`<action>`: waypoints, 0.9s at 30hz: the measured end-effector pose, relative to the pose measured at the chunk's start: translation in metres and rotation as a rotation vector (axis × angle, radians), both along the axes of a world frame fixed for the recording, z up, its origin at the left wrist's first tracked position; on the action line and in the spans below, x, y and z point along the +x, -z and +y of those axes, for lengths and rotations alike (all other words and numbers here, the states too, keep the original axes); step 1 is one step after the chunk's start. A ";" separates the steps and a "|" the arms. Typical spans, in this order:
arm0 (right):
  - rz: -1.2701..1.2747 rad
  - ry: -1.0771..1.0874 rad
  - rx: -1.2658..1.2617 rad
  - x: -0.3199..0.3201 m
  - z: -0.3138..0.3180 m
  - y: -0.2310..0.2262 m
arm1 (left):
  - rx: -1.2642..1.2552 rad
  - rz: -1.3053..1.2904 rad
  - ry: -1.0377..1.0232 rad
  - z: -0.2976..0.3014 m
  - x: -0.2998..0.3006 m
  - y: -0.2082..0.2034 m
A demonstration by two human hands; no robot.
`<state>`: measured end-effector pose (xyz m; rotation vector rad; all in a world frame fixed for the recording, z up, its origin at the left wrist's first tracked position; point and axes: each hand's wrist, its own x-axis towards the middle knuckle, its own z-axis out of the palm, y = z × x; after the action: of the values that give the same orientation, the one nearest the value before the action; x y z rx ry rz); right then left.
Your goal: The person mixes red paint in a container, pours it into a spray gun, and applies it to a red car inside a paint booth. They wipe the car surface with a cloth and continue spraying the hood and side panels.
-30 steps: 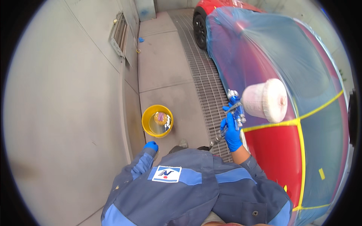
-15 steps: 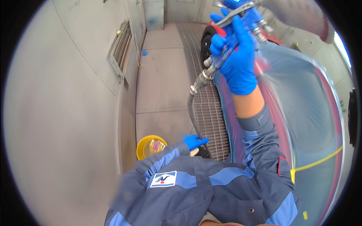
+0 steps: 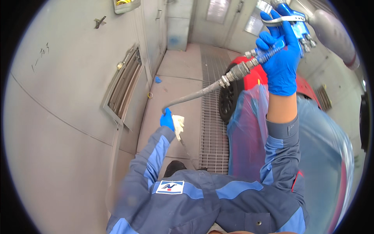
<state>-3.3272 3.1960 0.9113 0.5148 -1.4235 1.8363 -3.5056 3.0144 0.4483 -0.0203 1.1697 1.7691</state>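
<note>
In my blue-gloved right hand (image 3: pixel 283 72), raised at the upper right, is a blue spray gun (image 3: pixel 300 30). Two fingers lie along its silver trigger. A grey paint cup (image 3: pixel 333 37) sticks out from the gun toward the right. From the metal coupling at the handle, a grey air hose (image 3: pixel 196 94) runs down to the left. My left hand (image 3: pixel 167 120), also gloved in blue, is closed around this hose left of centre. A crumpled off-white cloth (image 3: pixel 178 125) hangs against that hand; how it is held is hidden.
On the right stands a red car (image 3: pixel 252 75), largely draped in clear plastic sheeting (image 3: pixel 315 130). A metal floor grate (image 3: pixel 214 144) runs alongside it. The pale wall at left has a louvred vent (image 3: pixel 124 84). A small blue scrap (image 3: pixel 158 79) and a yellowish ring (image 3: pixel 150 95) lie by the wall.
My right hand has moved right and slightly down with the spray gun. My left hand has swung up and left, now gripping the hose. The view has shifted, and the yellow bucket is out of sight.
</note>
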 end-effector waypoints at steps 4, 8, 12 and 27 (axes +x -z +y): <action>-0.050 0.062 -0.032 -0.073 0.062 0.012 | 0.020 0.161 -0.382 0.041 -0.097 -0.030; -0.034 0.066 0.011 -0.147 0.137 0.021 | -0.103 0.337 -0.582 0.104 -0.189 -0.051; -0.008 0.001 0.014 -0.246 0.217 0.009 | -0.115 0.333 -0.526 0.167 -0.304 -0.089; -0.152 0.159 -0.083 -0.594 0.554 0.027 | -0.213 0.412 -0.212 0.464 -0.677 -0.071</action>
<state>-3.9216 3.7496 0.8846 0.2183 -1.4365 1.8286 -4.1828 3.4780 0.5197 0.1012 1.7042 1.8778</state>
